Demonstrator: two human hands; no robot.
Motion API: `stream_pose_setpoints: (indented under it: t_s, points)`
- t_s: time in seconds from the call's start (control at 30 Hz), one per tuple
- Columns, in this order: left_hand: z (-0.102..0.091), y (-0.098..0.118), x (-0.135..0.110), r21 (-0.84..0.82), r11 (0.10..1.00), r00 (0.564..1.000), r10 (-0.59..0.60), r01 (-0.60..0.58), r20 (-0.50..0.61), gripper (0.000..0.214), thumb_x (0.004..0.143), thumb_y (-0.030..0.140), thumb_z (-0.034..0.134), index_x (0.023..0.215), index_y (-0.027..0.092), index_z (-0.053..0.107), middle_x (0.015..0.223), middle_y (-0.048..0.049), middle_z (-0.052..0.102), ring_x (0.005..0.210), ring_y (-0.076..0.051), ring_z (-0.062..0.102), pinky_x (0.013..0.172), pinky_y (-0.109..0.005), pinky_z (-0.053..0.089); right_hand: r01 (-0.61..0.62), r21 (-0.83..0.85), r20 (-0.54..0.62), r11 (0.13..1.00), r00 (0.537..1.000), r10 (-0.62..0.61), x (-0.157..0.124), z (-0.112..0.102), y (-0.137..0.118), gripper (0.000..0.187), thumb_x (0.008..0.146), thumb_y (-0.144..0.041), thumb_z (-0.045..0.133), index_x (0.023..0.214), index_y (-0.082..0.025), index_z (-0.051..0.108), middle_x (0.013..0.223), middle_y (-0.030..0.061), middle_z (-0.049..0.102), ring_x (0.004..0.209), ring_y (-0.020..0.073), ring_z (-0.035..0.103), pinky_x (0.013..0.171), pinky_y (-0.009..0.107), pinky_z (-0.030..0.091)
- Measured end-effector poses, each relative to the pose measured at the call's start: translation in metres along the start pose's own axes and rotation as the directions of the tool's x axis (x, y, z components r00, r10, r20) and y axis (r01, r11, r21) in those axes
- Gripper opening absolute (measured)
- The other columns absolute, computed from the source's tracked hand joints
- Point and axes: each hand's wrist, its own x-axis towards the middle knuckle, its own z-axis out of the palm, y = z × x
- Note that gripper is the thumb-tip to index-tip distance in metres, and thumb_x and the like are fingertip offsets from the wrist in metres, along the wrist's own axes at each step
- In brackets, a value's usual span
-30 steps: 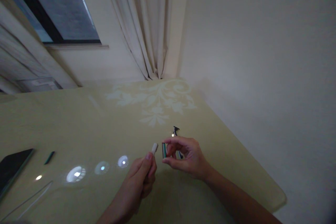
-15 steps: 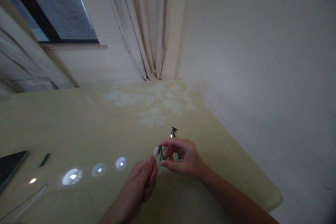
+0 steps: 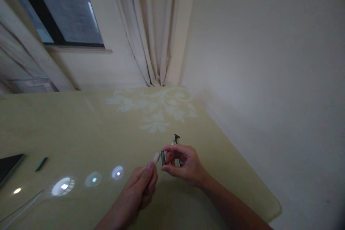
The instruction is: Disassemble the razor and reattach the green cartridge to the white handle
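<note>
My left hand (image 3: 142, 183) is closed, thumb on top, around a slim pale stick-like thing (image 3: 156, 157). Only its blunt whitish end sticks out, so its exact kind is unclear. A small gap separates that end from a razor cartridge (image 3: 163, 158), black with green strips, pinched upright between the thumb and fingertips of my right hand (image 3: 184, 163). Behind the right hand lies a black razor handle (image 3: 176, 138) on the table, partly hidden by the fingers.
On the left of the glossy yellowish table (image 3: 81, 125) lies a small dark green and black piece (image 3: 41, 164), close to a dark flat object (image 3: 10, 165). A thin white cable (image 3: 24, 206) runs at lower left. Wall (image 3: 256, 79) borders the table on the right.
The pale end has moved left and away from the razor cartridge, opening a small gap. The right hand still pinches the cartridge. The whole view has shifted slightly.
</note>
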Motion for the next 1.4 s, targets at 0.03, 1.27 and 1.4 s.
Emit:
stream_pose_setpoints:
  t_s: [0.03,1.27,1.4]
  points:
    - [0.0,-0.001,0.0,0.007,1.0,1.0,-0.005,0.005,0.022,0.068,0.085,0.085,0.065,0.067,0.023,0.044,0.055,0.0123,0.027,0.046,-0.006,0.013,0.042,-0.021,0.011,-0.001,0.0,0.008,1.0,1.0,0.001,0.0,0.0,0.0,0.049,0.078,-0.029,0.097,0.123,-0.019,0.079,0.083,0.0026,0.076,0.069,0.0128,0.07,0.065,0.023,0.059]
    - [-0.013,0.011,-0.002,-0.064,0.997,0.999,-0.054,0.053,-0.009,0.067,0.084,0.081,0.071,0.067,0.022,0.045,0.056,0.0123,0.028,0.046,-0.005,0.011,0.04,-0.02,0.01,-0.037,0.036,-0.018,0.999,0.999,0.037,0.003,0.001,-0.007,0.049,0.078,-0.027,0.098,0.124,-0.02,0.08,0.085,0.0023,0.076,0.07,0.0125,0.068,0.069,0.025,0.061]
    - [-0.01,0.01,-0.004,-0.025,0.995,0.994,-0.097,0.098,0.055,0.067,0.083,0.081,0.072,0.066,0.022,0.046,0.055,0.0121,0.028,0.046,-0.005,0.013,0.041,-0.02,0.011,-0.079,0.059,-0.002,0.995,0.997,0.08,0.001,0.003,-0.006,0.05,0.077,-0.026,0.098,0.123,-0.02,0.08,0.084,0.0019,0.076,0.07,0.0124,0.069,0.069,0.024,0.06]
